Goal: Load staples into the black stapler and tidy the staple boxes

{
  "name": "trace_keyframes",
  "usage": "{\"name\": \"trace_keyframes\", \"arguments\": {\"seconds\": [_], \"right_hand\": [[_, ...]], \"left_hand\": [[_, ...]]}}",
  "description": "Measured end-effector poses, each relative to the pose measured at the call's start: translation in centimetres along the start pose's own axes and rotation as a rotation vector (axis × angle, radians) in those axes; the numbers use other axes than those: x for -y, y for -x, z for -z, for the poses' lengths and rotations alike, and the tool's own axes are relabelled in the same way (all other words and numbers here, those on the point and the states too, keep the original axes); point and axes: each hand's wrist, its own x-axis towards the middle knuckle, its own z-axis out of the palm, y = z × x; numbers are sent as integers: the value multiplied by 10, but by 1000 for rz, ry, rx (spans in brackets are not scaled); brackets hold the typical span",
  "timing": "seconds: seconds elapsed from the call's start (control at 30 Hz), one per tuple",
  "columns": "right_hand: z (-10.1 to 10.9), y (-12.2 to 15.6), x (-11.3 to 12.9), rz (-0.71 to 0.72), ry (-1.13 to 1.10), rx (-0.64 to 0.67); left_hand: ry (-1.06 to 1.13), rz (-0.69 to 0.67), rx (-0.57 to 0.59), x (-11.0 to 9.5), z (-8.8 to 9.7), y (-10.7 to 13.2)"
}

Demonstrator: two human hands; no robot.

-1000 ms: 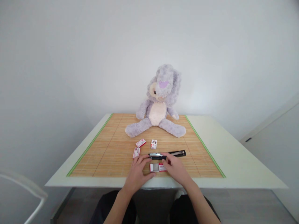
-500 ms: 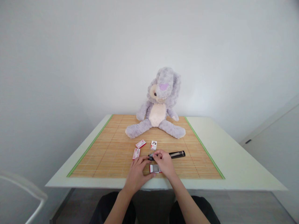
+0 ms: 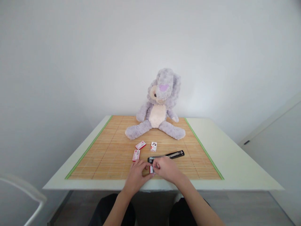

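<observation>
My left hand [image 3: 136,174] and my right hand [image 3: 167,169] meet over a small red-and-white staple box [image 3: 151,169] near the front of the bamboo mat [image 3: 110,150]. Both hands have curled fingers pinching the box, which is mostly hidden between them. A black stapler [image 3: 166,155], lying opened out flat, rests just beyond my fingers. Three more small red-and-white boxes lie further back: one [image 3: 136,155] to the left, one [image 3: 140,145] behind it, and one [image 3: 154,146] standing upright.
A grey plush rabbit [image 3: 158,108] sits at the back of the mat, legs spread. The white table [image 3: 235,163] extends past the mat on both sides. A white chair rail [image 3: 25,188] shows at lower left. My knees are under the table's front edge.
My right hand left the stapler and came down onto the staple box, closing with the left hand around it. The view drifted slightly.
</observation>
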Motion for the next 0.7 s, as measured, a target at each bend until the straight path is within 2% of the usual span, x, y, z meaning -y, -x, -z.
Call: {"name": "trace_keyframes", "arguments": {"seconds": [0.17,0.53,0.7], "right_hand": [[-5,-1,-3,38,64,67],[-2,-7,-6,49,87,95],[8,2,-6,10,44,86]], "left_hand": [[6,11,9,-2,2,-1],[10,29,13,2,-1,-2],[10,39,21,1,1,-2]]}}
